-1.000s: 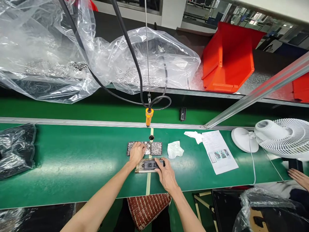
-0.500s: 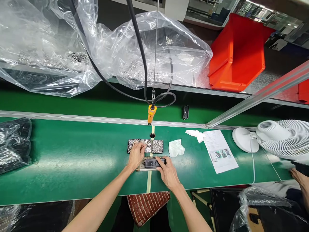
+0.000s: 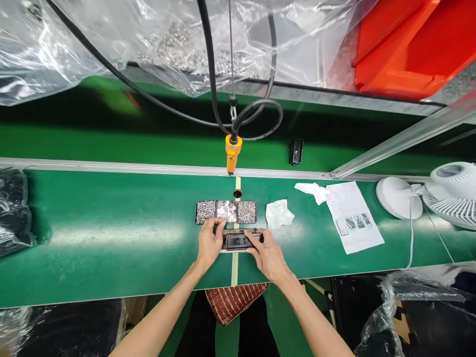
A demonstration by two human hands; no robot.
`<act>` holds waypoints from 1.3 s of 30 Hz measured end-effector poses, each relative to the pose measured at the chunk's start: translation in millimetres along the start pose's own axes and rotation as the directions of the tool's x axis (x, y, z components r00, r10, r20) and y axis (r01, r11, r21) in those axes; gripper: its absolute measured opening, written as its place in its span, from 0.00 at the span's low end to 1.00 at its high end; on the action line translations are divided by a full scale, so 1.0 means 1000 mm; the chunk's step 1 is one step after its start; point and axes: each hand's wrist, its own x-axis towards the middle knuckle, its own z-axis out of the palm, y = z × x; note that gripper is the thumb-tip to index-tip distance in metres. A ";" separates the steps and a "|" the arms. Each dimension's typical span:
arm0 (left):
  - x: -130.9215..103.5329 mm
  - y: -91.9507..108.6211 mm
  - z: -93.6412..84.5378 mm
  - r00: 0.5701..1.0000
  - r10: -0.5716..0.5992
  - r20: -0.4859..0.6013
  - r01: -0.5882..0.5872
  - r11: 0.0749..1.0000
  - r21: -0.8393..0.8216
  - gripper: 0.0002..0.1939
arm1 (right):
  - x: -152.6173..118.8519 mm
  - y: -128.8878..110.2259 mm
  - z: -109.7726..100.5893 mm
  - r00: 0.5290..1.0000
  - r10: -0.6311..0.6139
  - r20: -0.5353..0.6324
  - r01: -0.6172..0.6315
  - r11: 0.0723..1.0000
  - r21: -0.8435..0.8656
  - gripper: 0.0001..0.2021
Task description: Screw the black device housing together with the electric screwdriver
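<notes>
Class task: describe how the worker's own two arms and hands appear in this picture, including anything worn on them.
Both forearms are bare up to the bottom edge of the picture, with no sleeves showing. The left hand and right hand wear no gloves. No watch, wristband, ring or marking can be seen on either.

Two hands, the left hand [image 3: 208, 243] and right hand [image 3: 268, 255], are on one dark part [image 3: 240, 241]. One three-compartment tray [image 3: 226, 212], one hanging screwdriver [image 3: 232, 152]. Two white cloths [image 3: 279, 214] [image 3: 311, 190], one sheet [image 3: 353, 216], one fan [image 3: 446, 193].

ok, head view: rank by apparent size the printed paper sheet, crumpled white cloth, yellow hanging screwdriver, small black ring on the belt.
1. Printed paper sheet.
2. Crumpled white cloth and yellow hanging screwdriver: too alike, and the tool hangs nearer the camera.
3. Small black ring.
</notes>
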 end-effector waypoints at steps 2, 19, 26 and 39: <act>-0.005 0.006 0.000 0.999 -0.043 0.011 0.043 0.998 -0.055 0.15 | -0.001 0.001 0.000 1.000 0.001 0.004 -0.001 1.000 -0.002 0.27; -0.016 0.027 -0.004 0.996 -0.043 -0.072 0.035 0.994 -0.106 0.12 | 0.000 -0.004 0.001 0.998 0.025 -0.053 -0.025 1.000 -0.005 0.27; -0.028 0.054 -0.004 0.954 0.233 0.188 -0.255 0.962 0.101 0.07 | -0.002 -0.005 0.004 0.997 0.026 -0.074 -0.026 1.000 0.003 0.27; -0.016 0.057 -0.008 0.811 0.355 0.465 -0.527 0.789 0.315 0.08 | -0.004 -0.005 0.005 0.995 0.048 -0.090 -0.045 0.998 0.041 0.27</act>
